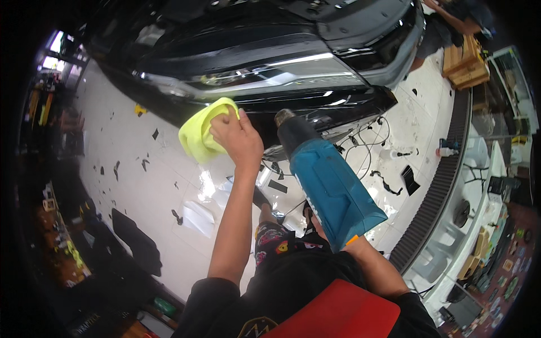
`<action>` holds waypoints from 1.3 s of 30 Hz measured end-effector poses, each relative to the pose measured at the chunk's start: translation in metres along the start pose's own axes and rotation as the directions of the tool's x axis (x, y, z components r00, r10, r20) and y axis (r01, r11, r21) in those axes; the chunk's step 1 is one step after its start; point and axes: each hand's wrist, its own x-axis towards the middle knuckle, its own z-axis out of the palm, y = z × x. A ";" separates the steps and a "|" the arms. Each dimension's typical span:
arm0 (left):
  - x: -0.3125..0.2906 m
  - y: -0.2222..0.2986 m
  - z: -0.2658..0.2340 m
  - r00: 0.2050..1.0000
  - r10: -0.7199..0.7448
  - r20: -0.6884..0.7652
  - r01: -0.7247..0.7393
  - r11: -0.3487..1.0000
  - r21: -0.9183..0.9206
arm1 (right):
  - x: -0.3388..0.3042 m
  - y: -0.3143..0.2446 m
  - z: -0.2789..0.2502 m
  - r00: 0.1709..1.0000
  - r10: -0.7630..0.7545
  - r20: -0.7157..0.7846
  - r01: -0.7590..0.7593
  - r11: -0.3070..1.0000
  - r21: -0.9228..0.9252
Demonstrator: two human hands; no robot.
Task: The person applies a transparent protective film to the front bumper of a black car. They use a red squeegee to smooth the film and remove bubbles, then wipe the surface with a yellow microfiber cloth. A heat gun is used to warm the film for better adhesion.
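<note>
My left hand [239, 138] is closed on a bright yellow cloth [197, 135], which bunches and hangs beside the black car's front bumper [270, 107], just below the headlight [282, 76]. A teal heat gun [335, 183] with a black front and metal nozzle points up toward the bumper. My right hand [358, 247] grips it from below; the tool's body hides most of the fingers. The nozzle tip looks a little apart from the bumper, to the right of the cloth.
Black film scraps [410, 179] and a cable [369, 149] lie on the pale tiled floor [129, 163]. White sheets [198, 218] lie near my feet. At the far right, another person [462, 19] is beside a wooden box [465, 62]. A cluttered bench [479, 197] runs along the right.
</note>
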 end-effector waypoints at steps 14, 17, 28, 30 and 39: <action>-0.043 0.088 0.061 0.985 0.147 0.095 -0.161 0.973 0.164 | -0.021 0.066 -0.054 0.960 0.213 -0.182 -0.134 0.919 0.371; -0.055 0.111 0.080 0.968 0.220 0.120 -0.241 0.950 0.197 | -0.015 0.080 -0.066 0.935 0.256 -0.244 -0.134 0.896 0.424; -0.064 0.187 0.132 0.768 0.518 0.377 -0.550 0.835 -0.026 | -0.037 0.106 -0.091 0.890 0.365 -0.273 -0.175 0.827 0.534; -0.056 0.188 0.135 0.705 0.581 0.407 -0.602 0.793 -0.089 | -0.050 0.105 -0.098 0.872 0.419 -0.252 -0.194 0.769 0.609; -0.034 0.142 0.071 0.723 0.584 0.368 -0.606 0.793 -0.066 | -0.154 0.132 -0.176 0.575 0.635 -0.516 0.176 0.519 0.836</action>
